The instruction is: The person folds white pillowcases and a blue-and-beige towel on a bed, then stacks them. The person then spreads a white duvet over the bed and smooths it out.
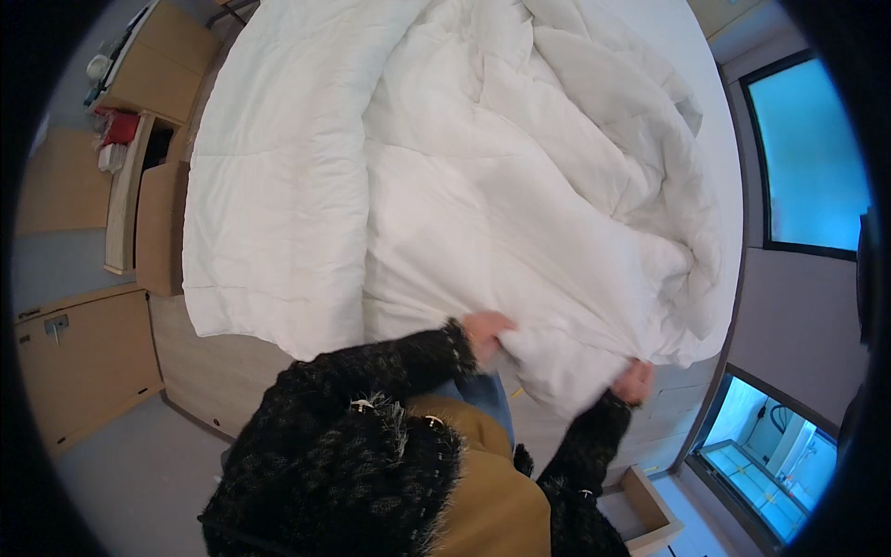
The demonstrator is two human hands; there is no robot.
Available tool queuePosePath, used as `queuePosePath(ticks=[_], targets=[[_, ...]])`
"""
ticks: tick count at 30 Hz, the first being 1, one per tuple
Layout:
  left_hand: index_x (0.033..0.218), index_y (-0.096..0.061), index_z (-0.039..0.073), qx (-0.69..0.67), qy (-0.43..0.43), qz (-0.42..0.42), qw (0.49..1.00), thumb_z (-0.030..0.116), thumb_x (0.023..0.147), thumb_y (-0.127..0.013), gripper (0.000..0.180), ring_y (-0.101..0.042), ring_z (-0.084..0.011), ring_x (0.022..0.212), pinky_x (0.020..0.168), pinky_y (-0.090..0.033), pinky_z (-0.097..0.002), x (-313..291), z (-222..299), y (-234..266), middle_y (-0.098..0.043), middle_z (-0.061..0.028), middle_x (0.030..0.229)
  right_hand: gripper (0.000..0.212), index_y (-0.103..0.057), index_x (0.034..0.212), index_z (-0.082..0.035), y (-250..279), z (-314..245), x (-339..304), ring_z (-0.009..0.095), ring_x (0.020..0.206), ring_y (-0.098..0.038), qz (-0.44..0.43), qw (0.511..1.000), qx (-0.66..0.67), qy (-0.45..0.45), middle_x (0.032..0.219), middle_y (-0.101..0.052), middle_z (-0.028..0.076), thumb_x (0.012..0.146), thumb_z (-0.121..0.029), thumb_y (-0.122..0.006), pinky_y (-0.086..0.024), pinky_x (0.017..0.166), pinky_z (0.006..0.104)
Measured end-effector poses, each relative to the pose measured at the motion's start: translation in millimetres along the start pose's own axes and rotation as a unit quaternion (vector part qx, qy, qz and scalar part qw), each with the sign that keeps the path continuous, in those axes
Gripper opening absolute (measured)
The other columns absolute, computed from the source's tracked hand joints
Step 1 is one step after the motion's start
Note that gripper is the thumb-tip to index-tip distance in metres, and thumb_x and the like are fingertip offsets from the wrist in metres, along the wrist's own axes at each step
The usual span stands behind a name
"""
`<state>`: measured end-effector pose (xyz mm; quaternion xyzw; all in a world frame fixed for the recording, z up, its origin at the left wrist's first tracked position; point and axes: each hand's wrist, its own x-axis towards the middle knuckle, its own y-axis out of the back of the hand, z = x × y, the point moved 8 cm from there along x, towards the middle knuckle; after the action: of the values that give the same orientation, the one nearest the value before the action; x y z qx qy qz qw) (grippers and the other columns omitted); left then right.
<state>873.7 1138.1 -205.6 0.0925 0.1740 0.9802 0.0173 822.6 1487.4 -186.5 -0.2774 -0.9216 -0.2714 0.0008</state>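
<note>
A thick white duvet (501, 213) covers most of the bed, spread flat on the left and bunched into heavy folds toward the right. My left hand (485, 336) is closed on its near edge, close to the middle of the bed. Farther right, my right hand (633, 382) grips the same edge. Between the two hands, a loose part of the duvet hangs over the front of the bed. Motion blurs both hands a little, and the fabric hides some of the fingertips.
Bare white mattress (719, 158) shows along the right side. An open drawer (650, 511) juts out at the lower right, near my right arm. On the left stand a wooden cabinet (83, 362) and a shelf unit (125, 204). A dark-framed window (807, 158) is at right.
</note>
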Motion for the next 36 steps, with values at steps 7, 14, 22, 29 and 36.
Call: queuePosePath(ticks=[7, 14, 22, 29, 36], targets=[[0.094, -0.060, 0.009, -0.070, -0.109, -0.145, 0.981, 0.003, 0.066, -0.061, 0.029, -0.057, -0.0300, 0.089, 0.076, -0.047, -0.0376, 3, 70, -89, -0.060, -0.0100, 0.092, 0.007, -0.055, 0.073, -0.003, 123, -90, 56, 0.009, 0.057, -0.040, 0.110, 0.981, -0.097, 0.127, 0.059, -0.045, 0.001, 0.077, -0.007, -0.053, -0.034, 0.052, 0.0255], [0.100, -0.056, 0.010, 0.275, 0.069, -0.275, 0.919, 0.013, 0.076, -0.052, 0.025, -0.052, -0.0306, 0.101, 0.086, -0.043, -0.0429, 22, -15, -146, -0.055, -0.0112, 0.104, 0.021, -0.058, 0.096, -0.003, 12, 18, 40, 0.033, 0.073, -0.057, -0.197, 0.913, -0.278, 0.224, 0.081, -0.059, 0.016, 0.076, -0.011, -0.057, -0.047, 0.064, 0.0406], [0.104, -0.053, 0.004, 0.219, -0.053, 0.038, 0.973, 0.011, 0.073, -0.062, 0.033, -0.047, -0.0358, 0.104, 0.088, -0.040, -0.0431, 99, 112, -206, -0.049, -0.0167, 0.112, 0.041, -0.050, 0.117, -0.003, 64, 123, 58, 0.037, 0.095, -0.055, -0.459, 0.864, -0.156, 0.134, 0.108, -0.056, 0.018, 0.078, -0.012, -0.056, -0.045, 0.083, 0.0433], [0.129, -0.041, 0.014, 0.283, -0.083, -0.139, 0.945, 0.037, 0.066, -0.071, 0.074, -0.023, -0.0411, 0.127, 0.098, -0.027, -0.0558, 131, 139, -374, -0.028, -0.0161, 0.137, 0.037, -0.052, 0.113, -0.007, 158, 184, 126, 0.037, 0.091, -0.057, -0.381, 0.889, -0.225, 0.115, 0.104, -0.057, 0.018, 0.076, -0.010, -0.056, -0.048, 0.078, 0.0413], [0.132, -0.034, 0.039, 0.465, 0.130, -0.309, 0.819, 0.051, 0.058, -0.074, 0.085, -0.003, -0.0423, 0.133, 0.095, -0.017, -0.0711, 152, 27, -428, -0.007, -0.0090, 0.147, 0.042, -0.052, 0.115, -0.006, 180, 242, 153, 0.038, 0.095, -0.054, -0.295, 0.928, -0.210, 0.084, 0.108, -0.054, 0.019, 0.073, -0.009, -0.059, -0.046, 0.081, 0.0422]])
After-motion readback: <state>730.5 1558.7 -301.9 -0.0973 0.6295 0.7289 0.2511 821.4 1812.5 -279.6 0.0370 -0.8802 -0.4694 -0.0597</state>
